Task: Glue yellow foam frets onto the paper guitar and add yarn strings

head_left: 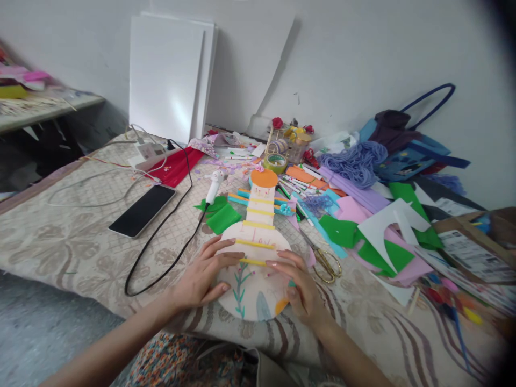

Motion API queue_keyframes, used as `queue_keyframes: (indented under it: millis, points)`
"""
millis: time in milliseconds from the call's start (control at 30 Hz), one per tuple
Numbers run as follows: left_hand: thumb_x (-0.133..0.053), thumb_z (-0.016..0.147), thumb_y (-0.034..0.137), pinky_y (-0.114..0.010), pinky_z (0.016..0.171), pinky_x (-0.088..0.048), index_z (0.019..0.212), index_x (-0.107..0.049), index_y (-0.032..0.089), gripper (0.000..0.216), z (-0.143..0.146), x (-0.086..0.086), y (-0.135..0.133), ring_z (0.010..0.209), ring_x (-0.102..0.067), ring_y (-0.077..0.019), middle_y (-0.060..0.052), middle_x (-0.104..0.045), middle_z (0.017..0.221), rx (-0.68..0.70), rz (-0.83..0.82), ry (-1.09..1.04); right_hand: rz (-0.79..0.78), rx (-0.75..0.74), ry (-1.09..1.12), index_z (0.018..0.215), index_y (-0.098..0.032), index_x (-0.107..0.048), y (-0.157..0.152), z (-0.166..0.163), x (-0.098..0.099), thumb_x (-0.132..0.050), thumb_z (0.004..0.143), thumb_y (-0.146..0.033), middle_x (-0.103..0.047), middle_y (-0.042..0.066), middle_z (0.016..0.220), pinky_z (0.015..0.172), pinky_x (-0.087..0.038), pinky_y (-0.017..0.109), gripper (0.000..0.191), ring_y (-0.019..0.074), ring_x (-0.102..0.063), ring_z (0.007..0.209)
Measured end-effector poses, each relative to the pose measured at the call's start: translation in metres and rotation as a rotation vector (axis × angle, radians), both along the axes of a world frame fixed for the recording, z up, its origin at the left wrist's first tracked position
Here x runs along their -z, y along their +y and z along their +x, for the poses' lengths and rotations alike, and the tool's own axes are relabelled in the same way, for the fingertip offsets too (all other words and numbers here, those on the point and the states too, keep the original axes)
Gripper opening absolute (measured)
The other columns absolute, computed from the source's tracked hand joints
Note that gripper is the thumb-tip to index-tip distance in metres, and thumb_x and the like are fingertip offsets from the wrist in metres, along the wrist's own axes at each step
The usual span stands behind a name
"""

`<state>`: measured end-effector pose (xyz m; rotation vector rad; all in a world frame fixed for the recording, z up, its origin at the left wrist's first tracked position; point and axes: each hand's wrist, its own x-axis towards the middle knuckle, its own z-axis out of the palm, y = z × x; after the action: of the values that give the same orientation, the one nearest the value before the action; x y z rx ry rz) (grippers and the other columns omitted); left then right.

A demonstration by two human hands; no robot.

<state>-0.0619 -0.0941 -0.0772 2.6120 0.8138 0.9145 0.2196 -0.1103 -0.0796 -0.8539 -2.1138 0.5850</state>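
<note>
A white paper cutout lies flat in front of me, with a round body and a narrow neck, crossed by several yellow strips. Plant drawings and pencil lettering mark the body, and an orange oval tops the neck. My left hand rests over the body's left side, fingers stretched out, tips at the left end of the lowest yellow strip. On the right side, my right hand has its fingers extended and apart, tips near that strip's other end. Both thumbs touch or hover by the cutout's edges; which, I cannot tell.
A white glue gun with a black cable lies beyond green paper. To the left is a phone. Gold-handled scissors lie right of the cutout, near paper scraps and purple yarn. White boards lean on the wall.
</note>
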Motion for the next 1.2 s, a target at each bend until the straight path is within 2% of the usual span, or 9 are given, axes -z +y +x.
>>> queue_keyframes:
  millis: [200, 433, 967, 1200]
  points:
    - [-0.041, 0.095, 0.034, -0.048, 0.117, -0.018, 0.124, -0.045, 0.020, 0.032, -0.011, 0.002, -0.005, 0.135, -0.036, -0.0251, -0.008, -0.063, 0.121, -0.137, 0.049, 0.000, 0.012, 0.046, -0.012, 0.131, -0.023, -0.053, 0.000, 0.006, 0.004, -0.031, 0.100, -0.043, -0.058, 0.011, 0.125, 0.101, -0.040, 0.054, 0.044, 0.0306, -0.043, 0.127]
    - [-0.044, 0.093, 0.031, -0.048, 0.118, -0.019, 0.121, -0.047, 0.019, 0.031, -0.017, 0.007, -0.009, 0.135, -0.037, -0.0255, -0.008, -0.065, 0.119, -0.136, 0.088, 0.042, 0.031, 0.066, -0.030, 0.129, -0.023, -0.055, -0.001, 0.009, 0.005, -0.030, 0.100, -0.041, -0.058, 0.012, 0.125, 0.100, -0.041, 0.055, 0.042, 0.0311, -0.046, 0.125]
    - [-0.046, 0.092, 0.029, -0.047, 0.119, -0.018, 0.120, -0.049, 0.020, 0.029, -0.016, 0.006, -0.010, 0.134, -0.038, -0.0246, -0.006, -0.064, 0.120, -0.129, 0.078, 0.060, 0.084, 0.077, -0.080, 0.132, -0.028, -0.053, 0.000, 0.006, 0.004, -0.033, 0.099, -0.031, -0.059, 0.009, 0.125, 0.101, -0.041, 0.056, 0.039, 0.0306, -0.047, 0.123]
    - [-0.045, 0.092, 0.031, -0.049, 0.118, -0.020, 0.120, -0.050, 0.021, 0.030, -0.016, 0.006, -0.011, 0.132, -0.042, -0.0257, -0.006, -0.064, 0.121, -0.139, 0.028, 0.090, 0.177, 0.058, -0.106, 0.135, -0.027, -0.050, 0.001, 0.004, 0.002, -0.034, 0.098, -0.026, -0.066, 0.008, 0.116, 0.101, -0.039, 0.056, 0.040, 0.0292, -0.049, 0.121]
